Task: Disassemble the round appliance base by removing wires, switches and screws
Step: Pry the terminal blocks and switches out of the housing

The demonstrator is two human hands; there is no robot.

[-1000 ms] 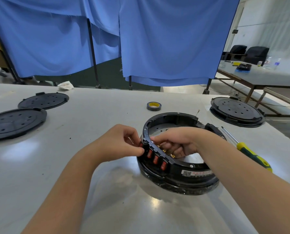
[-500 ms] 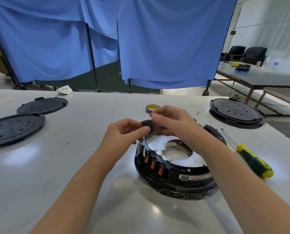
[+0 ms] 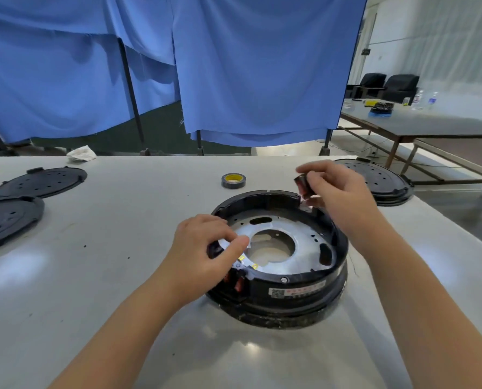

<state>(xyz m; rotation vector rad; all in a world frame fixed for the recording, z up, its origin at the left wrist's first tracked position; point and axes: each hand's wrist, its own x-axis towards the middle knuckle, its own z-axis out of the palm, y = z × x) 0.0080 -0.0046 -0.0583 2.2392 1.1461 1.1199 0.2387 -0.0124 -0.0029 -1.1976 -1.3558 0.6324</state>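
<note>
The round appliance base (image 3: 279,265) rests flat on the grey table (image 3: 107,290), directly in front of the person, with its open side up. A bright metal plate (image 3: 298,242) with a central opening is seated inside the black plastic ring.

Handling is judged as follows. The base appears rigid and moderately heavy; it is expected to stay put under light finger loads. The plastic rim is judged stiff but liable to crack at its clips if levered hard. The best hold is judged to be the outer wall of the ring, clear of the plate edge, which may be sharp. The red switches (image 3: 238,284) remaining in the near-left wall are small and smooth; a pinch across their sides is advised.

The left hand (image 3: 206,256) is placed on the near-left rim. Its fingers are curled over the ring, thumb and forefinger brought together at the plate edge; whether a small part is pinched there cannot be told.

The right hand (image 3: 338,189) is raised above the far-right rim. A removed switch (image 3: 301,183), small, dark and red-faced, is pinched between its thumb and fingers, clear of the base.
</note>
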